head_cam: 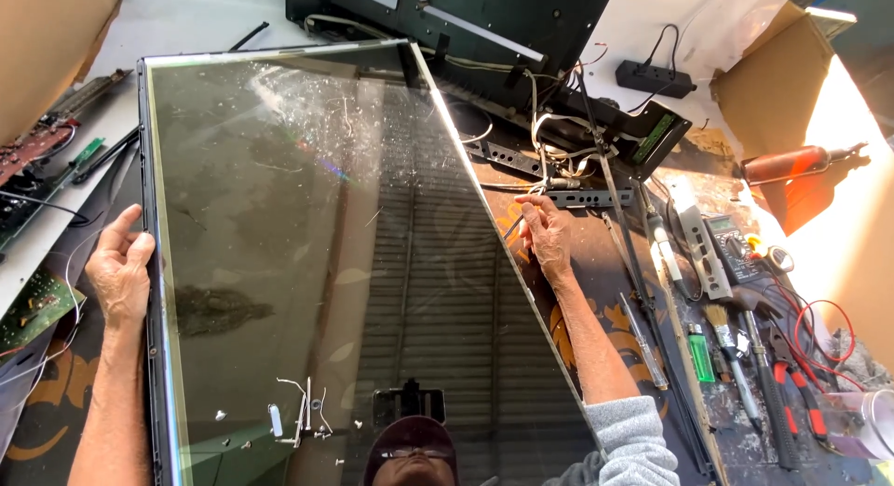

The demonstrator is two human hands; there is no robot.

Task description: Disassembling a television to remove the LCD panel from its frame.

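Note:
A large dark flat screen panel (307,225) fills the middle of the view, tilted and reflecting a slatted wall and a person's head. My left hand (121,267) grips its left edge, fingers curled over the frame. My right hand (545,235) is at the panel's right edge, fingertips pinching thin wires (549,183) beside it. Small screws and white bits (303,416) lie on the glass near the bottom.
A black television chassis (484,30) with wiring sits behind the panel. Circuit boards (37,160) lie at left. To the right are a multimeter (731,244), brush (722,332), screwdrivers, red pliers (801,393), a power strip (655,78) and cardboard (773,76).

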